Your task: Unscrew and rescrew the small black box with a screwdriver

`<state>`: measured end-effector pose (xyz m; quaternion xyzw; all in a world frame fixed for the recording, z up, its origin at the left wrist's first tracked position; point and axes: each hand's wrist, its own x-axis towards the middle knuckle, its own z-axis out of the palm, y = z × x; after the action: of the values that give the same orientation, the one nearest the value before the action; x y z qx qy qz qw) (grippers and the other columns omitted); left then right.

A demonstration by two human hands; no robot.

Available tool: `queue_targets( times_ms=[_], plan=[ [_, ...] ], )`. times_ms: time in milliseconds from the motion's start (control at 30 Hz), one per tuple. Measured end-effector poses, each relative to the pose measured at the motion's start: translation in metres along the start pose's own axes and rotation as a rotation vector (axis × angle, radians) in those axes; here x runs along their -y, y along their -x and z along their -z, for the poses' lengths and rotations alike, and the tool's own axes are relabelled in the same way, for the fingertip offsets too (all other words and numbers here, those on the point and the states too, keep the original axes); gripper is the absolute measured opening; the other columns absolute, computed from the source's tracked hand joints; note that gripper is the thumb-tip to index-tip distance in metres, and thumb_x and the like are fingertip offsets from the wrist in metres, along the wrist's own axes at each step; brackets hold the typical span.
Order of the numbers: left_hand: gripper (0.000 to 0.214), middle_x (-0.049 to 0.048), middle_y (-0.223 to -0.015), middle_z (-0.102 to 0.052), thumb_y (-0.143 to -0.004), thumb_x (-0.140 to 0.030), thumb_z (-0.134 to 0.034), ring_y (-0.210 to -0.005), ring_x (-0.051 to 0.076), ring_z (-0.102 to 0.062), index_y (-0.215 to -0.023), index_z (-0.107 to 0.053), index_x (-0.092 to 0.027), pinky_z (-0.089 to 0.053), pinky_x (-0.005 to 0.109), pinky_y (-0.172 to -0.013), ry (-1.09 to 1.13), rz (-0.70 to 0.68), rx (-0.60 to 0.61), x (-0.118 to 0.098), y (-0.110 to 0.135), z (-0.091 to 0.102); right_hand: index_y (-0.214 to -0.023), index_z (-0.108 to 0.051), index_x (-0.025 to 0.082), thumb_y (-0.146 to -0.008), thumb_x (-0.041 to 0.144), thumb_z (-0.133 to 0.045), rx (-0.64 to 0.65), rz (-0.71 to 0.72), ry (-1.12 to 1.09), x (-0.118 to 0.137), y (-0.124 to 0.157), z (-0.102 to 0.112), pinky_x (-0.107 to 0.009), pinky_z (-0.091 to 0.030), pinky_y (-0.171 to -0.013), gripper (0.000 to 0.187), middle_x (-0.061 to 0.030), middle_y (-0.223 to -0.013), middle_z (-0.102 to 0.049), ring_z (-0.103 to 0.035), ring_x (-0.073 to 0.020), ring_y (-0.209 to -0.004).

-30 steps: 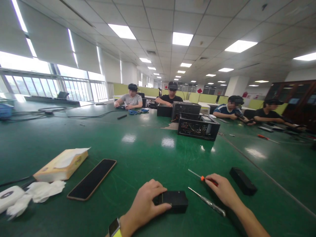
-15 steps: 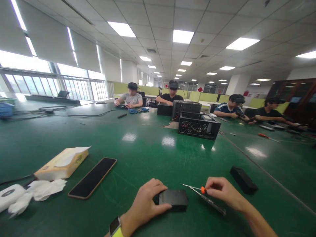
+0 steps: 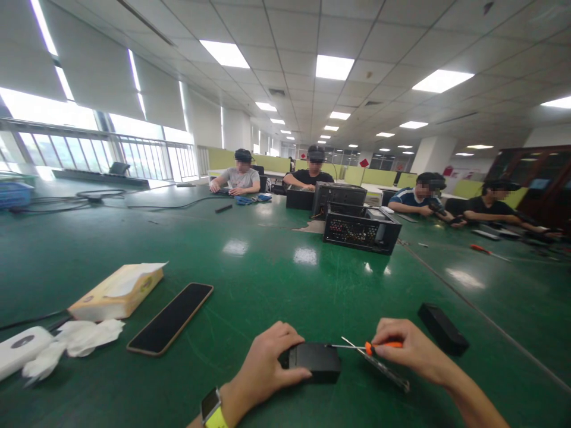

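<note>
Low in the head view, my left hand (image 3: 272,359) grips a small black box (image 3: 316,361) that rests on the green table, thumb on the near side and fingers on the far side. My right hand (image 3: 404,345) pinches the orange handle of a screwdriver (image 3: 369,348). The thin shaft points left, and its tip is at the box's far right corner; whether it touches I cannot tell. Beneath the screwdriver lies a thin dark, metallic piece (image 3: 387,374), slanting on the table. Another black block (image 3: 443,329) lies to the right of my right hand.
Left of my hands are a phone (image 3: 172,318), a tissue pack (image 3: 118,291), crumpled tissues (image 3: 89,337) and a white device (image 3: 24,351). An open black computer case (image 3: 361,229) stands farther back. Several people sit across the green table (image 3: 263,285). Another orange screwdriver (image 3: 482,248) lies far right.
The screwdriver's tip has come from open space right of the black box to its corner, and the shaft is now nearly level. My left hand holds the box as before.
</note>
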<state>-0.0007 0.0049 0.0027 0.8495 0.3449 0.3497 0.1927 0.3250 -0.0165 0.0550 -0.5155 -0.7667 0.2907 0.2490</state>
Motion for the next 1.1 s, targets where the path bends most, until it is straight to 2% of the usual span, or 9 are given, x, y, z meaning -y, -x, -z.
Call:
queue_targets(
  times_ms=[133, 333, 500, 600, 700, 833, 900, 1000, 1100],
  plan=[
    [0.044, 0.0077, -0.092, -0.069, -0.072, -0.052, -0.080, -0.084, 0.024, -0.063, -0.099, -0.074, -0.018, -0.052, 0.031, -0.073, -0.014, -0.017, -0.012, 0.002, 0.000, -0.001, -0.070, -0.078, 0.019, -0.076, 0.025, -0.066, 0.039, 0.065, 0.112, 0.021, -0.014, 0.015, -0.026, -0.044, -0.060, 0.015, -0.0032, -0.071, -0.066, -0.060, -0.0169, -0.066],
    [0.046, 0.0079, -0.092, -0.068, -0.075, -0.056, -0.077, -0.084, 0.024, -0.063, -0.099, -0.072, -0.017, -0.051, 0.031, -0.073, -0.011, -0.049, -0.009, 0.004, -0.001, -0.002, -0.070, -0.079, 0.021, -0.066, 0.013, -0.063, 0.168, 0.205, 0.408, 0.081, -0.053, 0.033, -0.024, -0.042, -0.056, 0.019, -0.0019, -0.070, -0.070, -0.060, -0.0157, -0.062],
    [0.049, 0.0084, -0.092, -0.068, -0.078, -0.061, -0.071, -0.084, 0.024, -0.063, -0.103, -0.071, -0.018, -0.051, 0.030, -0.073, -0.003, -0.075, -0.018, 0.007, 0.000, -0.003, -0.081, -0.080, 0.024, -0.062, 0.012, -0.070, 0.120, 0.337, 0.454, 0.117, -0.082, 0.020, -0.025, -0.043, -0.058, 0.024, 0.0000, -0.071, -0.073, -0.063, -0.0166, -0.062],
    [0.049, 0.0083, -0.094, -0.068, -0.078, -0.061, -0.071, -0.085, 0.024, -0.062, -0.103, -0.071, -0.018, -0.051, 0.031, -0.074, 0.005, -0.070, -0.016, 0.006, 0.001, -0.003, -0.075, -0.077, 0.022, -0.068, 0.019, -0.073, 0.017, 0.378, 0.457, 0.125, -0.091, 0.006, -0.025, -0.041, -0.058, 0.008, 0.0000, -0.067, -0.070, -0.061, -0.0161, -0.062],
    [0.048, 0.0078, -0.094, -0.068, -0.079, -0.059, -0.072, -0.086, 0.024, -0.062, -0.103, -0.071, -0.018, -0.050, 0.031, -0.075, 0.005, -0.062, -0.013, 0.005, 0.001, -0.003, -0.078, -0.074, 0.020, -0.080, 0.033, -0.070, -0.096, 0.392, 0.234, 0.124, -0.094, -0.008, -0.025, -0.042, -0.058, 0.014, -0.0002, -0.068, -0.068, -0.058, -0.0144, -0.061],
    [0.048, 0.0078, -0.094, -0.069, -0.078, -0.059, -0.073, -0.086, 0.024, -0.063, -0.103, -0.071, -0.018, -0.051, 0.031, -0.075, 0.011, -0.060, -0.018, 0.003, 0.000, -0.002, -0.081, -0.070, 0.018, -0.084, 0.045, -0.066, -0.236, 0.292, -0.424, 0.110, -0.095, -0.022, -0.023, -0.045, -0.053, 0.028, 0.0013, -0.064, -0.064, -0.058, -0.0120, -0.056],
    [0.047, 0.0080, -0.094, -0.069, -0.078, -0.058, -0.073, -0.086, 0.024, -0.063, -0.102, -0.071, -0.017, -0.051, 0.031, -0.075, 0.016, -0.055, -0.020, 0.003, 0.000, -0.002, -0.080, -0.067, 0.017, -0.085, 0.052, -0.063, -0.289, 0.242, -0.684, 0.102, -0.094, -0.027, -0.020, -0.042, -0.044, 0.035, 0.0054, -0.053, -0.054, -0.052, -0.0090, -0.045],
    [0.046, 0.0078, -0.092, -0.068, -0.077, -0.056, -0.075, -0.084, 0.024, -0.063, -0.102, -0.072, -0.017, -0.051, 0.031, -0.074, 0.020, -0.046, -0.018, 0.003, 0.000, -0.002, -0.075, -0.063, 0.018, -0.086, 0.055, -0.061, -0.353, 0.213, -0.919, 0.096, -0.092, -0.031, -0.016, -0.029, -0.032, 0.039, 0.0119, -0.043, -0.034, -0.032, -0.0042, -0.032],
    [0.045, 0.0080, -0.092, -0.068, -0.077, -0.055, -0.075, -0.084, 0.024, -0.063, -0.101, -0.072, -0.017, -0.051, 0.031, -0.075, 0.024, -0.047, -0.016, 0.003, 0.000, -0.002, -0.075, -0.064, 0.017, -0.085, 0.053, -0.065, -0.317, 0.225, -1.012, 0.099, -0.088, -0.032, -0.014, -0.026, -0.028, 0.038, 0.0132, -0.042, -0.030, -0.024, -0.0026, -0.030]
  ],
)
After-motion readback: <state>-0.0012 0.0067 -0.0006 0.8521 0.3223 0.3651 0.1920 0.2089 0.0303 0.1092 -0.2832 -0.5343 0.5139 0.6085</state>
